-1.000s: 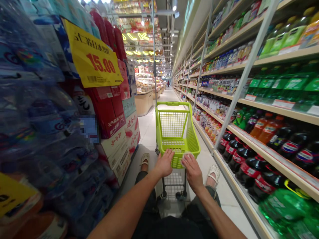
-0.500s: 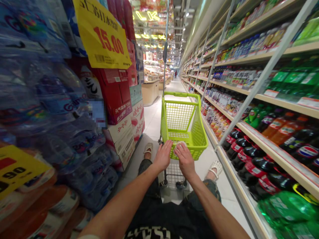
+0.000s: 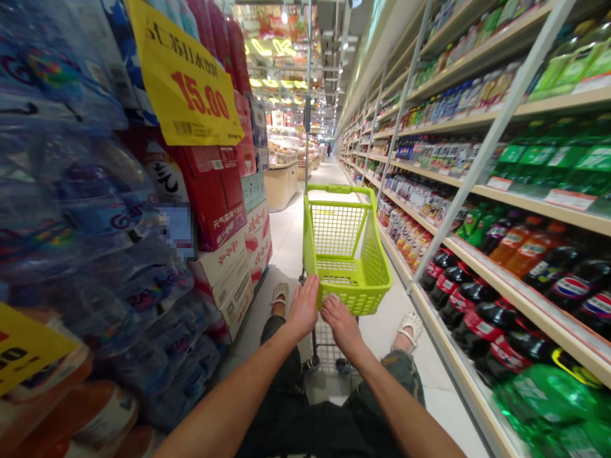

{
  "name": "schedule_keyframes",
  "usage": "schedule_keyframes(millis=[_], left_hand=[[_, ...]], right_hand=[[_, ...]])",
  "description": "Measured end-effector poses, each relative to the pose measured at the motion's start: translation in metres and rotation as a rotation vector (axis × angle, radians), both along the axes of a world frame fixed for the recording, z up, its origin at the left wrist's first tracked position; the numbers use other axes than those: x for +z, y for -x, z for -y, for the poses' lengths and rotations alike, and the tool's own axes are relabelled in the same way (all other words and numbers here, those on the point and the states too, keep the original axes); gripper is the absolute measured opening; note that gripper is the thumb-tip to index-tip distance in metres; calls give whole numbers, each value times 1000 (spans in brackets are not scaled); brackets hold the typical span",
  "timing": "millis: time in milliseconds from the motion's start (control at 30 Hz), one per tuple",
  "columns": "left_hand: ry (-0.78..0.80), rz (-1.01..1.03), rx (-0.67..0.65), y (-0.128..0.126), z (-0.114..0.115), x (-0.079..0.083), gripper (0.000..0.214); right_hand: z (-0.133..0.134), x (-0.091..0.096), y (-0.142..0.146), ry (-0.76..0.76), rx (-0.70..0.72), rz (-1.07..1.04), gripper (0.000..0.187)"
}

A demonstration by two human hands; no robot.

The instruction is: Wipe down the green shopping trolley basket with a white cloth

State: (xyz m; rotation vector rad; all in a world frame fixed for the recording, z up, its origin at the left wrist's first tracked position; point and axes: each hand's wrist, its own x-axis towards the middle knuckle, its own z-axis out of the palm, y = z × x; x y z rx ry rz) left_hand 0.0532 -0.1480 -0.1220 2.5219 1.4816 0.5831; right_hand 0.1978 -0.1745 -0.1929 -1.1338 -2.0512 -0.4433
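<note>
A lime-green shopping cart [image 3: 348, 245] with an empty mesh basket stands in the aisle right in front of me. My left hand [image 3: 303, 307] is wrapped over the near rim of the cart at its left corner. My right hand [image 3: 338, 320] grips the same rim just to the right, the two hands almost touching. Something small and white seems to lie under the right hand, too hidden to name. My feet in light sandals show either side of the cart's wheels.
Stacked shrink-wrapped water packs [image 3: 81, 210] and red cartons [image 3: 217, 191] with a yellow 15.00 price sign [image 3: 188, 86] crowd the left. Shelves of soda bottles [image 3: 515, 267] line the right. The tiled aisle floor [image 3: 329, 175] runs ahead toward a distant person.
My two hands have slid closer together and leftward along the cart's rim. The cart has rolled on down the aisle with me, past the stacked goods.
</note>
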Motion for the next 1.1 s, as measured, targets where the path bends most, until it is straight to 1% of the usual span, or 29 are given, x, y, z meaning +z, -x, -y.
schedule_keyframes(millis=[67, 100, 233, 267, 300, 333, 433, 467, 500, 533, 567, 667, 700, 733, 767, 800, 900, 933, 967, 1000, 1100], left_hand=[[-14, -21, -21, -4, 0, 5, 66], [-22, -28, -29, -6, 0, 7, 65], [-58, -71, -79, -26, 2, 14, 64], [-60, -91, -100, -31, 4, 14, 64], [-55, -116, -120, -36, 6, 14, 65], [-45, -144, -137, -40, 8, 13, 65], [-12, -218, -158, -44, 12, 10, 66], [-7, -236, -160, -43, 13, 10, 66], [-6, -251, -162, -42, 13, 9, 67], [-9, -263, -163, -41, 12, 9, 68], [-15, -272, -161, -40, 12, 9, 68], [-35, -287, -136, -39, 11, 9, 69], [-36, -296, -128, -40, 11, 9, 70], [-34, -309, -123, -40, 12, 9, 70], [-31, -327, -122, -41, 12, 10, 70], [-30, -345, -122, -41, 12, 11, 71], [-40, -395, -116, -41, 12, 14, 73], [-48, -407, -111, -41, 12, 14, 74], [-57, -415, -106, -41, 11, 14, 75], [-69, -418, -100, -42, 11, 13, 76], [-97, -409, -74, -43, 12, 8, 77]], right_hand=[[10, -7, -13, 18, -20, -16, 27], [15, -5, -21, 11, -31, -35, 28], [25, 25, -49, -111, -84, -144, 34], [25, 29, -53, -134, -101, -160, 34], [25, 28, -56, -142, -112, -161, 34], [25, 22, -59, -132, -116, -148, 33], [29, -7, -63, -36, -97, -74, 30], [31, -14, -63, -22, -103, -69, 29], [32, -16, -64, -28, -116, -78, 29], [32, -13, -65, -56, -132, -100, 30], [31, -5, -67, -93, -148, -129, 31], [24, 28, -77, -184, -183, -210, 33], [22, 34, -82, -196, -196, -225, 33], [22, 35, -87, -200, -216, -231, 34], [22, 30, -92, -199, -238, -227, 35], [23, 21, -95, -193, -260, -214, 36], [31, -14, -96, -154, -308, -175, 40], [33, -19, -95, -147, -317, -183, 40], [34, -18, -93, -146, -321, -205, 40], [34, -12, -92, -154, -321, -238, 39], [28, 23, -93, -206, -302, -336, 37]])
